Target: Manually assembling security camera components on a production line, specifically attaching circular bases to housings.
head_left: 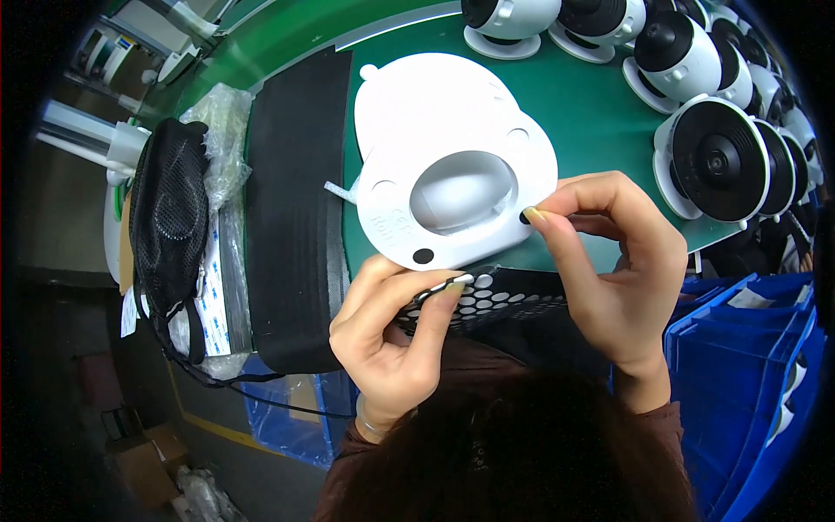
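Note:
In front of me lies a white rounded plastic housing (pixel 541 165) with a large oval recess. One round black pad (pixel 423 256) sits on its near left rim. My right hand (pixel 622 261) pinches a small black pad (pixel 525 217) between thumb and forefinger, at the rim's right side; whether it is stuck down I cannot tell. Between its thumb and fingers, my left hand (pixel 383 335) grips a black sticker sheet (pixel 513 306) with rows of white round spots, below the housing's near edge. Another white plastic part (pixel 426 78) lies beneath or behind the housing.
Several white-and-black camera-like units (pixel 718 161) on round bases crowd the table's right and far side. A black mat (pixel 296 209) covers the left part of the green table (pixel 591 130). Beyond it hangs a black mesh bag (pixel 170 213). Blue crates (pixel 731 365) stand at the lower right.

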Demonstrator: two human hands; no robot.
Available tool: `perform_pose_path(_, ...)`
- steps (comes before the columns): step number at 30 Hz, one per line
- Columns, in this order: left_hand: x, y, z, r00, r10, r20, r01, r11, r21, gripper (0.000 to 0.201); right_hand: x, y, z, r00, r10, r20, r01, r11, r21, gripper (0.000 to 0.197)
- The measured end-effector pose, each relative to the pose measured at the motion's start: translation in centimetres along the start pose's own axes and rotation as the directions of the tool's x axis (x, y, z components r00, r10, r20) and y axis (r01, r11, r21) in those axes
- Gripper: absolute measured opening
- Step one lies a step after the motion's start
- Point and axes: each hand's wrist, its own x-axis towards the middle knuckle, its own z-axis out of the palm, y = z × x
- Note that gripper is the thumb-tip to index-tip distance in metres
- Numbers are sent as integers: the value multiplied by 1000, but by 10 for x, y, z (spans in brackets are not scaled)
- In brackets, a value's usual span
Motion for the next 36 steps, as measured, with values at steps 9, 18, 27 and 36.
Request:
perform_pose_path(9,1,-1,-1,1000,-15,-18,14,999,-35,17,0,6,-1,963,-270,10,269,955,-125,11)
perform_pose_path(18,1,-3,-4,1000,-27,-14,26,998,-51,15,10,6,-2,973,163,164,-216,891,399,24)
perform_pose_path(27,-16,21,-33,996,-72,-46,72,997,2,16,-5,-2,-22,983,-125,136,118,991,58,34)
perform_pose_path(36,-4,31,-15,986,-166,23,168,979,-118,17,-22,-9,-17,923,-142,358,81,980,180,18)
